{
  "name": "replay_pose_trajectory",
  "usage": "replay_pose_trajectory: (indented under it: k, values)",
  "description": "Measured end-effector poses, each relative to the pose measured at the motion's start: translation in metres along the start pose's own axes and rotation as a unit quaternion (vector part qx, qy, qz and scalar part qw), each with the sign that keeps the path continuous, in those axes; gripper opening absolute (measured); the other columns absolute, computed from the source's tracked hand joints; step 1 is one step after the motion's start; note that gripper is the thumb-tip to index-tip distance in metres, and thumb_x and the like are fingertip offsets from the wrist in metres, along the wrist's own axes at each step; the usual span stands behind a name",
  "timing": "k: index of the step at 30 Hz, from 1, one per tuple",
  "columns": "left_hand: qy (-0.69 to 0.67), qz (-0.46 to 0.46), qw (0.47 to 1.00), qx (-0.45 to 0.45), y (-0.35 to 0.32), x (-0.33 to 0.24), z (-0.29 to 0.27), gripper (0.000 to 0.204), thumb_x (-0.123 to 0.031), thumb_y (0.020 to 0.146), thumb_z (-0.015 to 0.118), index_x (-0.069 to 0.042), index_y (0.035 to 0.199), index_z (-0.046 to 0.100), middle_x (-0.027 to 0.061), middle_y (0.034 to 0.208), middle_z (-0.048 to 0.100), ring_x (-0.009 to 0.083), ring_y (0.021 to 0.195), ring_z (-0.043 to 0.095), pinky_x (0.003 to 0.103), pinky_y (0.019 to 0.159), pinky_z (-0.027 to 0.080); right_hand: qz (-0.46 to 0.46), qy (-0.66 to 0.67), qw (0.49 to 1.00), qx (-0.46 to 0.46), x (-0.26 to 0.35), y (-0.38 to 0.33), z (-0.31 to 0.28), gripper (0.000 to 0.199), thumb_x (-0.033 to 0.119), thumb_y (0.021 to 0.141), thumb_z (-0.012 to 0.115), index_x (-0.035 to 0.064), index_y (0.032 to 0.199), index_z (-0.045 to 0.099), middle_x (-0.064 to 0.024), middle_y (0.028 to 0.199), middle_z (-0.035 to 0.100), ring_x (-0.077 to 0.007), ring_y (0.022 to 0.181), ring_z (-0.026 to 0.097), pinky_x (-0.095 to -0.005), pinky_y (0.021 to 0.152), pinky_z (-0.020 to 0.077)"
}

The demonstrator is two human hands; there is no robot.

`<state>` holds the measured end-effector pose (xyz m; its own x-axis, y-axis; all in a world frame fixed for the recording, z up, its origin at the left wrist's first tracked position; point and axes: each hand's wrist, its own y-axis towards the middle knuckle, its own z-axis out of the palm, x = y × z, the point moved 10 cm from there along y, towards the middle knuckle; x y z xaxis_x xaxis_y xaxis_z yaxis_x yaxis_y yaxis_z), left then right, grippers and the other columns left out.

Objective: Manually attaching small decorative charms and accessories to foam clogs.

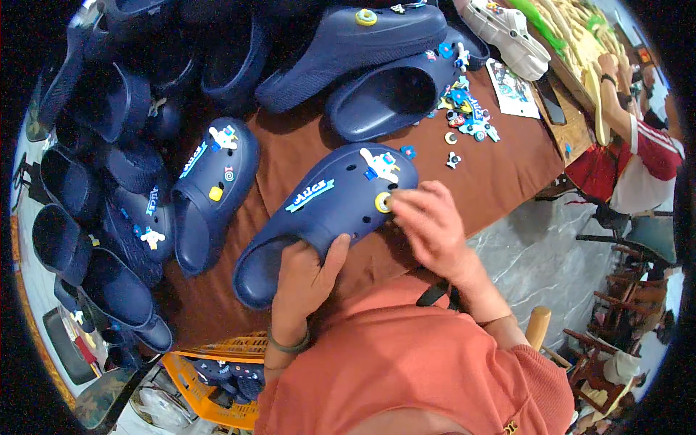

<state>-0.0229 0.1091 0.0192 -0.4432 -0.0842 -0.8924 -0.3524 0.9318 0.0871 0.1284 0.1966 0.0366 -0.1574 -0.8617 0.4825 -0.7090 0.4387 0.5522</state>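
Observation:
A navy blue clog (330, 210) lies before me with its heel toward me on the left. My left hand (304, 283) grips it, the fingers inside the foot opening and the thumb outside on the upper. On the upper sit a blue letter charm (310, 195), a white cartoon figure charm (380, 166) and a yellow ring-shaped charm (383, 202). My right hand (433, 225) is at the ring charm, fingers loosely bent, apart and slightly blurred; whether the fingertips touch it I cannot tell. Left of this clog rests another navy clog (217, 196) bearing similar charms.
Loose charms (467, 112) lie in a pile on the brown cloth (500, 163), beside a printed card (512, 88) and a phone (551, 101). Many navy clogs (119, 290) crowd the left and far side. An orange basket (192, 384) stands below. Another person's arm (616, 101) is at the far right.

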Motion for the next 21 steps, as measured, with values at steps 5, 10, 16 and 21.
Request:
replay_pose_trajectory:
  k: [5,10,16,21]
  values:
    - [-0.005,0.013,1.0,-0.002,0.0,-0.003,-0.001,0.027,-0.021,0.093,0.058,0.004,0.089,0.067,0.0225,0.081,0.067,0.0381,0.072,0.065,0.041,0.066,0.05,0.151,-0.138,0.974,-0.098,-0.077,-0.02,-0.049,0.025,0.005,0.079,0.07,0.0058,0.104,0.067,-0.012,0.102,0.061,-0.0314,0.096,0.057,-0.0409,0.086,0.0452]
    - [0.008,0.007,1.0,-0.005,-0.001,0.001,0.0,0.027,-0.021,0.094,0.058,0.004,0.088,0.067,0.0225,0.079,0.066,0.0382,0.07,0.064,0.042,0.064,0.049,0.229,-0.167,0.959,-0.024,-0.116,-0.032,-0.04,0.028,0.016,0.082,0.072,0.009,0.108,0.067,-0.0137,0.108,0.059,-0.0317,0.1,0.055,-0.041,0.087,0.0439]
    - [0.001,0.009,1.0,0.006,-0.003,0.005,0.002,0.028,-0.023,0.094,0.058,0.003,0.088,0.066,0.0233,0.073,0.063,0.039,0.066,0.062,0.045,0.06,0.047,0.215,-0.162,0.963,-0.022,-0.112,-0.028,-0.029,0.028,0.015,0.081,0.073,0.0074,0.107,0.067,-0.0133,0.108,0.059,-0.0313,0.099,0.054,-0.0404,0.088,0.0426]
    - [0.005,0.037,0.999,0.004,-0.002,-0.001,0.001,0.029,-0.025,0.094,0.058,0.003,0.088,0.066,0.0232,0.073,0.063,0.0394,0.065,0.061,0.045,0.06,0.047,0.147,-0.169,0.973,-0.046,-0.078,-0.009,-0.035,0.026,0.01,0.08,0.071,0.006,0.106,0.067,-0.0116,0.107,0.058,-0.0297,0.098,0.054,-0.0391,0.087,0.042]
